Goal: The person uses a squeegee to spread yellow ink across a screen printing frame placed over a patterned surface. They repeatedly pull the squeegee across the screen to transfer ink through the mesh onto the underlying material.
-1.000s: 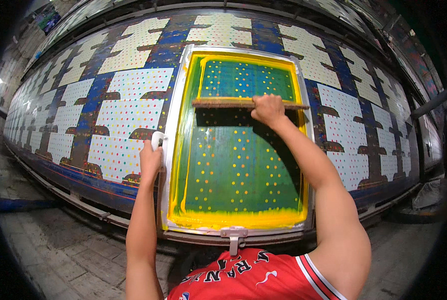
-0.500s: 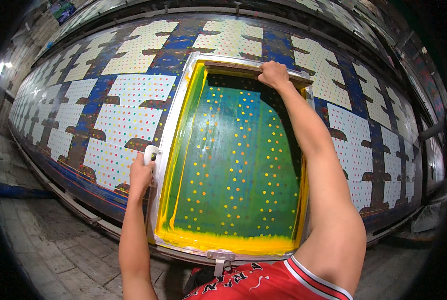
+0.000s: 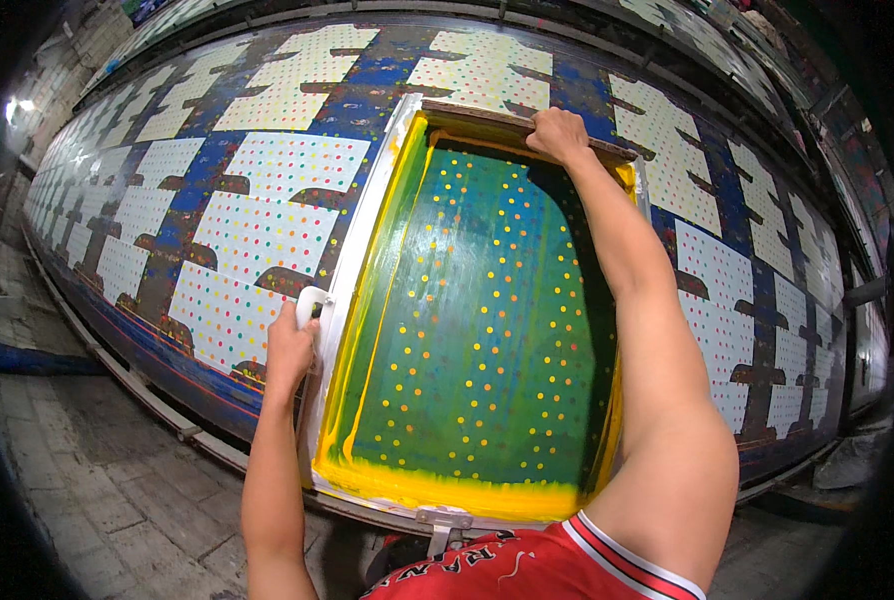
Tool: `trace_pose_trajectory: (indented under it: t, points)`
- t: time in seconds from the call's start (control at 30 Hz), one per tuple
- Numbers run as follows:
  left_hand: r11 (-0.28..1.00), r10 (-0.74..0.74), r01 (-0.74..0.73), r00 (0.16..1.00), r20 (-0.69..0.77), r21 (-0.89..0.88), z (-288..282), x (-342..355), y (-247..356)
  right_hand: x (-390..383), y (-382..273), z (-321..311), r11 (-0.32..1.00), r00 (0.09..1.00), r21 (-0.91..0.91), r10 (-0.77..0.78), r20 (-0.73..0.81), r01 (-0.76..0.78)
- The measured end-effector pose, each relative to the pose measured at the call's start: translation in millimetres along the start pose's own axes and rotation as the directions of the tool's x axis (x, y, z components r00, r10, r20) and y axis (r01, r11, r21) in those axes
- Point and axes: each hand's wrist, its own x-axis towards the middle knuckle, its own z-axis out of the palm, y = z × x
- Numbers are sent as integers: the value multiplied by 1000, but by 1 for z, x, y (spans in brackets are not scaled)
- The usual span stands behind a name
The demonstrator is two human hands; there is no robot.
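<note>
Worktop (image 3: 387, 72) stretching under dotted sheets (image 3: 297, 165), far ends being hard to make out. Screen (image 3: 447, 330) lying over it, near edge partly hiding behind shirt (image 3: 527, 568). Left hand (image 3: 289, 350) wrapping fingers around handle (image 3: 312, 295); right hand (image 3: 561, 136) clenching squeegee (image 3: 482, 113) at screen's far end, fingertips hidden, arm (image 3: 622, 245) covering screen's right edge.

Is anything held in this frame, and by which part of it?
Yes. Left hand: the screen frame, by the white handle on its left side. Right hand: the long brown bar, gripped a little right of its middle.
</note>
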Motion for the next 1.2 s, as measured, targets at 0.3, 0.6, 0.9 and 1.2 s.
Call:
trace_pose_trajectory:
  t: [0.3, 0.6, 0.9, 1.2]
  points:
    - [999, 39, -39, 999, -18, 7, 1, 5, -3, -83, -45, -44, 993, 991, 80, -93, 97, 86]
    - [994, 96, -96, 995, 6, 48, 2, 10, -15, -263, -142, -114, 984, 970, 109, -158, 183, 140]
    - [995, 94, -94, 996, 13, 29, 5, 17, -20, -443, -247, -178, 979, 986, 202, -35, 165, 1]
    - [994, 113, -113, 993, 32, -4, 2, 16, -15, -512, -300, -208, 963, 996, 261, 57, 70, -73]
